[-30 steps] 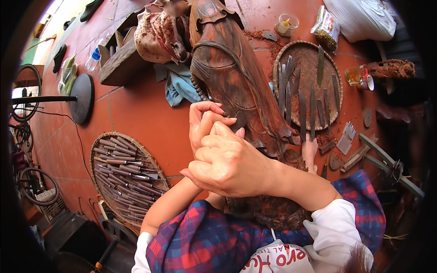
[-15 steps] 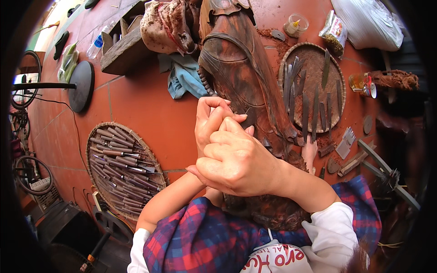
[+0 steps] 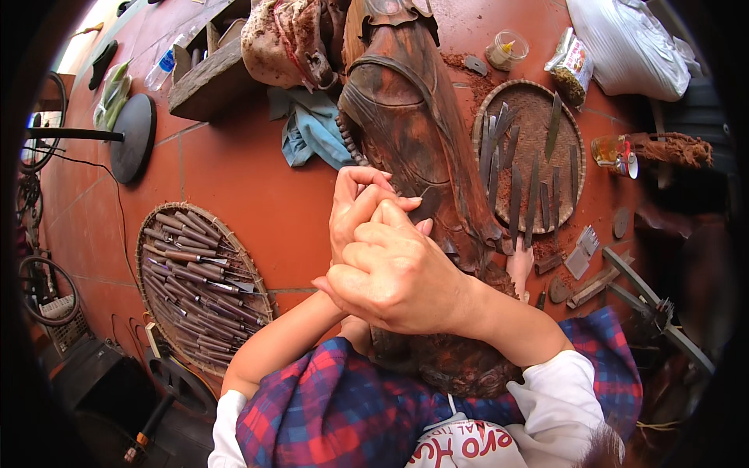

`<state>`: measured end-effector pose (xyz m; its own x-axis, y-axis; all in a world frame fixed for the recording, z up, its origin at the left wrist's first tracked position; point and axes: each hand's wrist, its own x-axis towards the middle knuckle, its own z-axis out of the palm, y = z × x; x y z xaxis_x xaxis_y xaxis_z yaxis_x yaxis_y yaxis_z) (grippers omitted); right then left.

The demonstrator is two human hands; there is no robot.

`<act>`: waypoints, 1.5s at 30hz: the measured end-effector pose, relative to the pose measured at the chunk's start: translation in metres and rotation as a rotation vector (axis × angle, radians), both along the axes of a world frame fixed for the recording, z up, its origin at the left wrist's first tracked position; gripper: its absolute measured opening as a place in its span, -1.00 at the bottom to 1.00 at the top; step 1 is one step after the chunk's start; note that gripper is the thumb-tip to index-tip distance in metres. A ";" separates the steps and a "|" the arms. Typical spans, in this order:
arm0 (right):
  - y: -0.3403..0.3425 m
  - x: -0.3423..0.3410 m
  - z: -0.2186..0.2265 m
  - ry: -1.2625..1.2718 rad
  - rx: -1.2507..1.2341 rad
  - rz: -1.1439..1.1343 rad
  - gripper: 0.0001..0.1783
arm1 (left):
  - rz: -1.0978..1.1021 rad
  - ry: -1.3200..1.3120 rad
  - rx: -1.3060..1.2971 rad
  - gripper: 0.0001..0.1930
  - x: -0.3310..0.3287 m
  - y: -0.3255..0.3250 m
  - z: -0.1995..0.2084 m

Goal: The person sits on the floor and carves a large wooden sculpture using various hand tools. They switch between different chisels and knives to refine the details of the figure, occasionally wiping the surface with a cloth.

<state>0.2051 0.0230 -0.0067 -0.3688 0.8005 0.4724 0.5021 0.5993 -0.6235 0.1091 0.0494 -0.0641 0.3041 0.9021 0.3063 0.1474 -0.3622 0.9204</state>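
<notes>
Red-tiled floor (image 3: 234, 175) extends beneath the carved wooden statue (image 3: 402, 117); left hand (image 3: 353, 209) and right hand (image 3: 386, 273) curl closed over it, any held tool indiscernible. Keep both steady, pressure even.

The right hand (image 3: 388, 274), fingers curled, is in front of the left hand (image 3: 353, 207), whose fingers are bent too; whether either grips anything is hidden. Beyond them a dark wooden statue (image 3: 402, 109) lies on the red tiled floor (image 3: 234, 156). A round basket (image 3: 232, 232) of handled tools (image 3: 187, 273) is on the left, another basket (image 3: 530, 105) with dark metal strips (image 3: 533, 195) on the right. A blue cloth (image 3: 314, 136) is beside the statue, a jar (image 3: 505, 51) above the right basket.
</notes>
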 end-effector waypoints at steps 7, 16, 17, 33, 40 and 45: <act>-0.001 0.000 -0.001 0.066 -0.008 -0.012 -0.75 | -0.024 0.031 0.030 -0.68 0.002 0.004 0.001; -0.002 0.000 0.007 0.084 -0.041 0.003 -0.76 | -0.028 0.031 -0.052 -0.73 0.003 0.002 0.001; -0.005 0.003 0.010 0.032 -0.035 -0.037 -0.76 | -0.041 0.052 -0.025 -0.73 0.004 0.001 0.004; -0.028 -0.018 0.028 -0.121 0.021 0.059 -0.79 | -0.171 0.033 0.188 -0.64 -0.028 -0.002 0.034; -0.039 -0.032 0.027 0.002 -0.052 0.149 -0.74 | -0.277 -0.188 -0.006 -0.74 -0.047 -0.022 0.027; -0.022 -0.025 0.033 0.045 -0.061 0.116 -0.68 | -0.271 -0.346 -0.253 -0.70 -0.042 -0.030 0.024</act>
